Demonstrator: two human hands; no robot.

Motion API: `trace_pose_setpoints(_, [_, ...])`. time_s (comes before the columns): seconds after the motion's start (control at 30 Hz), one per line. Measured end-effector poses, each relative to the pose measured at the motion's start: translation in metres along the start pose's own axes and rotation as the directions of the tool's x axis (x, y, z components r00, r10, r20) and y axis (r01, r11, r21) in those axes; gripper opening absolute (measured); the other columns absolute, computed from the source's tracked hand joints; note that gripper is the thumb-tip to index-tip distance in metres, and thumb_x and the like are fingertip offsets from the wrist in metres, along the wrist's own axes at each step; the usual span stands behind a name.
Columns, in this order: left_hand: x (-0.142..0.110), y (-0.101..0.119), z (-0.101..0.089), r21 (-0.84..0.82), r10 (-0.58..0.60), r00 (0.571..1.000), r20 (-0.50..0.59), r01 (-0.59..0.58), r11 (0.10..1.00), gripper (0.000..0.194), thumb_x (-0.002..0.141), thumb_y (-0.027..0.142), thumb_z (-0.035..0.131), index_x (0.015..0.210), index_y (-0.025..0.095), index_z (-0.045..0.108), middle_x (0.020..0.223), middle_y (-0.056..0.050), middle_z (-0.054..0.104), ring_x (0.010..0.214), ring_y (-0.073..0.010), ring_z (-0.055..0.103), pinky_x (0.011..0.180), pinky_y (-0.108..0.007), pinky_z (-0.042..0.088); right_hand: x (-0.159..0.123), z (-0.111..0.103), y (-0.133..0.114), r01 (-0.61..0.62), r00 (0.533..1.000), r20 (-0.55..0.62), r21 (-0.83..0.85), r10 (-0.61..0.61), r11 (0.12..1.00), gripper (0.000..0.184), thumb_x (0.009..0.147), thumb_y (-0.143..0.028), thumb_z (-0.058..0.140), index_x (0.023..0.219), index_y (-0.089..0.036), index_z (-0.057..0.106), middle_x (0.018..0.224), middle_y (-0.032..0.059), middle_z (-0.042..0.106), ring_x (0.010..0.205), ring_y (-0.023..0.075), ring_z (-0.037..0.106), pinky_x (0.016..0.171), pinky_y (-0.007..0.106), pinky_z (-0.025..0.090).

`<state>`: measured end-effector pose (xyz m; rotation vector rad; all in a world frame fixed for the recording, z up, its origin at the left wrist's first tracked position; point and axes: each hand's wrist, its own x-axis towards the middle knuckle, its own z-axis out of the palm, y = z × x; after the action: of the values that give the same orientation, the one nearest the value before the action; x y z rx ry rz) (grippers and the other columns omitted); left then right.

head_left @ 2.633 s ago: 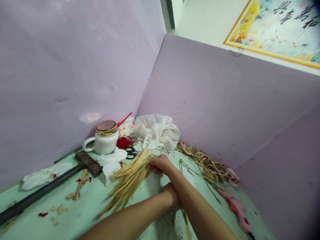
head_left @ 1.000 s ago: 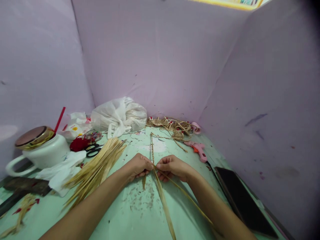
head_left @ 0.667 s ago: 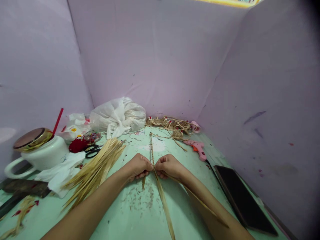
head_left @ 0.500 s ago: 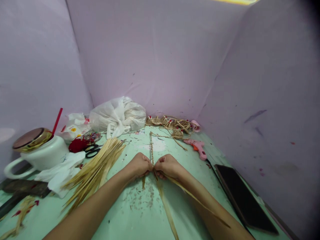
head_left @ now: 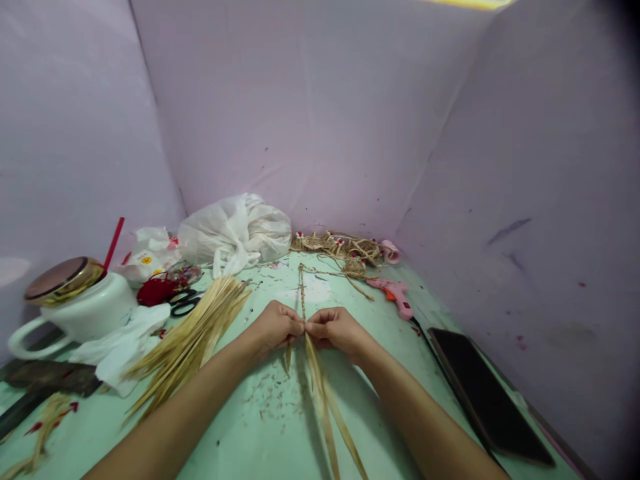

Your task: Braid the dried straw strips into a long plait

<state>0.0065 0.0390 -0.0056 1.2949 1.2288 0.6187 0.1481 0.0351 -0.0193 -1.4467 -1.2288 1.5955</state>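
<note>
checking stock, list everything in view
cord: 1, tan, centre
loose strips: several, yellowish, front
fibre bundle: 1, yellowish, left
mug: 1, white, left
lid: 1, brown, atop mug
stick: 1, red, by mug
hammer: 1, dark, left
tissue: 1, white, left
yarn: 1, red, left
packet: 1, white, left
scissors: 1, black, left
bag: 1, white, back
twine pile: 1, brown, back
roll: 1, pink, back
glue gun: 1, pink, right
slab: 1, black, right
table: 1, green, below
left grip, right grip: 2, bare, on cord
</note>
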Motion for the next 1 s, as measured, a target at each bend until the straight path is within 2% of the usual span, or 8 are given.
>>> trace_pose_setpoints(0.17, [0.000,-0.001,-0.003,-0.044,0.047,0.999,0.024,-0.046,0.998,0.010,0.055,0.019,0.053,0.049,0.011,0.053,0.037,0.004,0.039,0.032,-0.0023,0.026,0.033,-0.017,0.017,-0.009,0.002,-0.007,-0.107,0.990,0.116,0.238,0.082,0.965,0.016,0.062,-0.018,0.064,0.059,-0.013,0.049,0.050,-0.0031,0.052,0.046,0.0071,0.049,0.053,0.021,0.043])
trace_pose_setpoints(0.3, [0.002,-0.005,-0.002,-0.045,0.037,0.998,0.041,-0.035,0.998,0.010,0.055,0.019,0.053,0.055,0.010,0.057,0.037,0.005,0.039,0.033,-0.0022,0.025,0.034,-0.017,0.015,-0.008,0.001,-0.006,-0.174,0.962,0.246,0.236,0.114,0.956,0.013,0.071,-0.018,0.057,0.063,-0.013,0.049,0.049,-0.0018,0.051,0.044,0.0063,0.047,0.046,0.018,0.039])
trace_pose_setpoints(0.37, [0.004,-0.007,-0.003,-0.019,0.038,0.997,0.061,-0.037,0.999,0.009,0.055,0.019,0.052,0.055,0.011,0.056,0.036,0.005,0.038,0.032,-0.0023,0.024,0.034,-0.017,0.015,-0.007,0.001,-0.003,-0.154,0.968,0.223,0.181,0.111,0.971,0.018,0.072,-0.017,0.055,0.057,-0.013,0.045,0.041,-0.0047,0.042,0.035,0.0032,0.036,0.035,0.014,0.027])
trace_pose_setpoints(0.47, [0.005,-0.008,-0.007,0.011,0.044,0.989,0.138,-0.046,0.999,0.008,0.056,0.020,0.050,0.052,0.013,0.052,0.038,0.005,0.038,0.031,-0.0027,0.024,0.033,-0.018,0.013,-0.003,0.002,0.001,-0.114,0.983,0.155,0.126,0.094,0.986,0.025,0.070,-0.018,0.055,0.052,-0.016,0.038,0.035,-0.0079,0.033,0.030,0.0018,0.024,0.032,0.015,0.012])
trace_pose_setpoints(0.6, [0.004,-0.009,-0.011,0.081,0.066,0.975,0.211,-0.084,0.993,0.009,0.056,0.021,0.051,0.051,0.013,0.050,0.038,0.006,0.034,0.032,-0.0035,0.024,0.034,-0.019,0.015,0.000,0.005,0.006,-0.103,0.993,0.060,0.105,0.097,0.989,0.022,0.066,-0.018,0.056,0.052,-0.016,0.038,0.032,-0.0078,0.034,0.028,0.0022,0.024,0.032,0.017,0.011])
trace_pose_setpoints(0.73, [0.006,-0.012,-0.009,0.260,0.176,0.970,0.166,-0.215,0.941,0.012,0.054,0.020,0.054,0.047,0.011,0.051,0.040,0.006,0.030,0.040,-0.0036,0.024,0.040,-0.019,0.016,0.001,0.007,0.007,-0.115,0.993,0.014,0.110,0.114,0.987,0.020,0.062,-0.013,0.055,0.051,-0.016,0.038,0.034,-0.0070,0.038,0.029,0.0021,0.023,0.033,0.017,0.010])
trace_pose_setpoints(0.87, [0.010,-0.017,-0.006,0.407,0.234,0.964,0.124,-0.265,0.874,0.012,0.054,0.018,0.049,0.049,0.010,0.056,0.042,0.004,0.033,0.042,-0.0049,0.026,0.041,-0.020,0.019,0.000,0.005,0.007,-0.099,0.993,0.075,0.100,0.092,0.990,0.016,0.062,-0.016,0.056,0.054,-0.015,0.043,0.045,-0.0021,0.051,0.032,0.0014,0.027,0.033,0.017,0.010])
trace_pose_setpoints(1.0, [0.009,-0.017,-0.006,0.434,0.258,0.957,0.132,-0.290,0.853,0.016,0.056,0.018,0.046,0.050,0.009,0.058,0.041,0.003,0.036,0.042,-0.0057,0.027,0.040,-0.019,0.020,-0.001,-0.001,0.008,-0.072,0.987,0.150,0.101,0.056,0.992,0.011,0.061,-0.019,0.059,0.058,-0.012,0.051,0.052,0.0006,0.056,0.033,0.0011,0.029,0.033,0.017,0.012])
